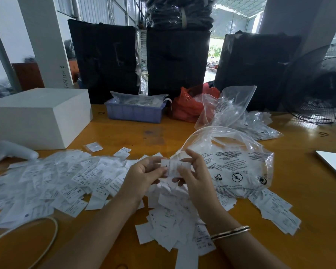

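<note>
My left hand (144, 174) and my right hand (194, 175) meet above the table's middle and together pinch a small white printed label (172, 166) between their fingertips. Below and around them lie heaps of white size labels: a wide spread on the left (52, 183), a pile under my wrists (173, 220) and a smaller group on the right (277, 212). A clear plastic bag with black print (239, 171) lies puffed up just right of my right hand. A bangle sits on my right wrist.
On the orange wooden table (124, 133) stand a white box (37, 117), a blue crate (135, 111), a red bag (188, 105) and more clear bags (241, 111). A white handheld device (12, 152) lies left, a phone (334, 164) right, a fan (322, 86) behind. Black bundles line the back.
</note>
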Demonstrator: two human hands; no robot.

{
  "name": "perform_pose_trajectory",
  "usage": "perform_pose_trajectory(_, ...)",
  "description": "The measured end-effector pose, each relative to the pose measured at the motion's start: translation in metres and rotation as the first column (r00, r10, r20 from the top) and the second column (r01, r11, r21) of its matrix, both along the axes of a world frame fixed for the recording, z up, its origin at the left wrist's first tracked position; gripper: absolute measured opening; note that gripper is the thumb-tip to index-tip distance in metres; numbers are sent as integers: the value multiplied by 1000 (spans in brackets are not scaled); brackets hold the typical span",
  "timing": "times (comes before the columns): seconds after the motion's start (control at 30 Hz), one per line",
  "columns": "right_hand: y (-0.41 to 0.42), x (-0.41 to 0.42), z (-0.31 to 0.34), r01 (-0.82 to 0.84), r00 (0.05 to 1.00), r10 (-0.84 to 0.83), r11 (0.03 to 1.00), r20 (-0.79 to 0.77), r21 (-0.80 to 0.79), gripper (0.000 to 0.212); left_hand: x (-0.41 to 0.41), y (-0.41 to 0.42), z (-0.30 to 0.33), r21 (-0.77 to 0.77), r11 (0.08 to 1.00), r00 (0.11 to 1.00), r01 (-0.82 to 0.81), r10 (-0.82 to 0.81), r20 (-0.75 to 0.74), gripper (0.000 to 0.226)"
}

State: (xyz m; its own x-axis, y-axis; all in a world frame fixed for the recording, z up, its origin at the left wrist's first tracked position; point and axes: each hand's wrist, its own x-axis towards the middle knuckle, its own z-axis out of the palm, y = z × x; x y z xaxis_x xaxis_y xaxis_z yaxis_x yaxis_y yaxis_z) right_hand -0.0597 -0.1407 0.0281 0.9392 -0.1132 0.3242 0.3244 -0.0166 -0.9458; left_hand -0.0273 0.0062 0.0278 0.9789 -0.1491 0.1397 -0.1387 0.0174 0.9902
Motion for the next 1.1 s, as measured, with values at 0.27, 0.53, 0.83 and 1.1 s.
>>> perform_pose_trajectory(0.27,-3,1,-1,119,993,-119,992,-15,-50,19,-1,1,1,24,999,999,-33,33,17,22)
perform_pose_trajectory(0.53,-4,3,-4,132,991,-131,984,23,-118,29,0,6,5,-64,997,997,33,-37,-61,21)
perform_pose_trajectory(0.83,-9,6,-6,97,991,-88,991,-104,87,24,3,13,4,-262,961,985,85,-120,-121,40)
perform_pose_trajectory(1.1,-11,5,8,269,961,-220,892,171,-363,21,12,13,0,120,954,961,-276,270,65,27)
